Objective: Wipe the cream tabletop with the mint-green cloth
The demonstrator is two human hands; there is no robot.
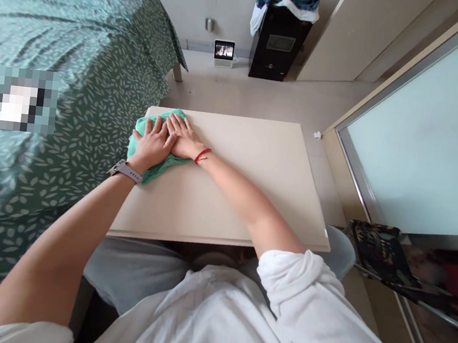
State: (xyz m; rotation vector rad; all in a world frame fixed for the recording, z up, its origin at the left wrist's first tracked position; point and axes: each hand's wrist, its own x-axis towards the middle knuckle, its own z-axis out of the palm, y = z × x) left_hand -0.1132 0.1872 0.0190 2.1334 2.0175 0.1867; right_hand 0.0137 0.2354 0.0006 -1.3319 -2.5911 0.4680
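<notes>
A green cloth point(159, 169) lies bunched at the far left corner of a cream tabletop point(251, 152), partly over its left edge. My left hand point(152, 141) rests flat on the cloth with the fingers spread; a watch with a pale strap is on that wrist. Beside it my right hand point(184, 137) also presses down on the cloth, fingers stretched out, a red string bracelet at the wrist. The two hands touch near the left thumb. Much of the cloth is hidden under both palms.
A bed with a green leaf-patterned cover point(110, 88) stands close on the left. On the floor beyond the table are a small screen point(224, 53) and a black cabinet point(276, 51) topped with clothes. A frosted sliding panel point(426, 126) lies to the right.
</notes>
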